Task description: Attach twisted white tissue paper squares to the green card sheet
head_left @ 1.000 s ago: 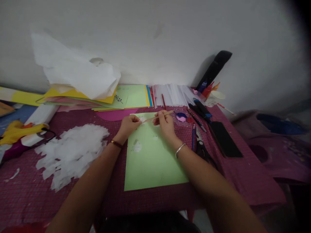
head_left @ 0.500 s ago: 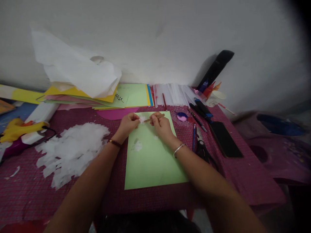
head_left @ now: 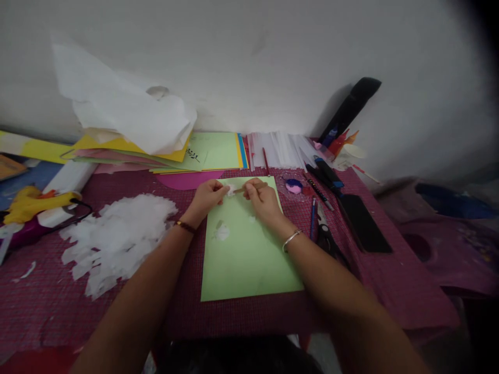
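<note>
A light green sheet (head_left: pixel 249 265) lies on the checked tablecloth in front of me. Over its far edge, my left hand (head_left: pixel 208 200) pinches the edge of a small white piece (head_left: pixel 231 190). My right hand (head_left: pixel 262 200) is closed on a thin flat brown stick (head_left: pixel 238 191), whose end touches or nearly touches the white piece. Another white piece (head_left: pixel 222 232) rests on the sheet at its left, and a small pale spot (head_left: pixel 252 219) shows beside my right wrist.
White cut pieces (head_left: pixel 117 236) are heaped at left, near a yellow glue gun (head_left: pixel 25 205). Coloured sheets (head_left: pixel 218 150) lie at the back. Right of the green sheet are scissors (head_left: pixel 324 231), a blue pencil (head_left: pixel 312 218), a clear dish (head_left: pixel 292 186) and a black phone-like slab (head_left: pixel 364 223).
The view has shifted slightly. Both hands stay at the far edge of the green sheet, with the stick still at the white piece.
</note>
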{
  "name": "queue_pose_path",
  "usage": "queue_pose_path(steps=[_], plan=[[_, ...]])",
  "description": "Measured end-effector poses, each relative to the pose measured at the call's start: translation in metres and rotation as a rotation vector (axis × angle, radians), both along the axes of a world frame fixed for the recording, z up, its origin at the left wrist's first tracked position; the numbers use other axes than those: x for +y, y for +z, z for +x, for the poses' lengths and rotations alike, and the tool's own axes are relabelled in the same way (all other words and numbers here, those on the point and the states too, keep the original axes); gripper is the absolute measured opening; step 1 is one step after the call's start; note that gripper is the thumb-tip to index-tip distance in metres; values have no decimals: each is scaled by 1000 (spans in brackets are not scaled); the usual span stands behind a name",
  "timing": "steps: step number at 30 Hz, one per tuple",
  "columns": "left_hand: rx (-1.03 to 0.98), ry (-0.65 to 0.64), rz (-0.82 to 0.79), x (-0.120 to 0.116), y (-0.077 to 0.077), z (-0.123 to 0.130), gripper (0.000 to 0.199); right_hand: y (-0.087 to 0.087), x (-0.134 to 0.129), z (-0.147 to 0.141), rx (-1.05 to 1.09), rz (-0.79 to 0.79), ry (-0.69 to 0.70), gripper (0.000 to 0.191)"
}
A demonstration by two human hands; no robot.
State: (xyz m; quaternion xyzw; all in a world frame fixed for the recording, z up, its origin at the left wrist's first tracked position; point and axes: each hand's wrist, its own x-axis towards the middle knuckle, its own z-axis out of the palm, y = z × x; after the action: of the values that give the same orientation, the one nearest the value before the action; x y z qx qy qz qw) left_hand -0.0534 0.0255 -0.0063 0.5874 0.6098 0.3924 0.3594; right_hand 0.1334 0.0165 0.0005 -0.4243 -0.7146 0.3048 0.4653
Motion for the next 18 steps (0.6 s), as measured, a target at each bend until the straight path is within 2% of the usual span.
queue_pose_path(steps=[7, 9, 11, 14, 16, 18], plan=[[-47, 19, 9, 2, -7, 1, 16, 1, 12, 2, 436, -240, -139, 28], [-93, 18, 9, 1, -5, 0, 15, 2, 14, 3, 523, -339, -155, 27], [-171, 8, 8, -4, 5, -1, 17, 3, 16, 3, 598, -447, -149, 26], [-188, -70, 10, -16, 31, -1, 17, 3, 19, 3, 680, -541, -108, 24], [-73, -189, -16, -26, 45, 2, 15, 5, 19, 3, 712, -552, -95, 24], [96, -325, -57, -34, 50, 10, 12, 7, 19, 2, 721, -552, -97, 25]])
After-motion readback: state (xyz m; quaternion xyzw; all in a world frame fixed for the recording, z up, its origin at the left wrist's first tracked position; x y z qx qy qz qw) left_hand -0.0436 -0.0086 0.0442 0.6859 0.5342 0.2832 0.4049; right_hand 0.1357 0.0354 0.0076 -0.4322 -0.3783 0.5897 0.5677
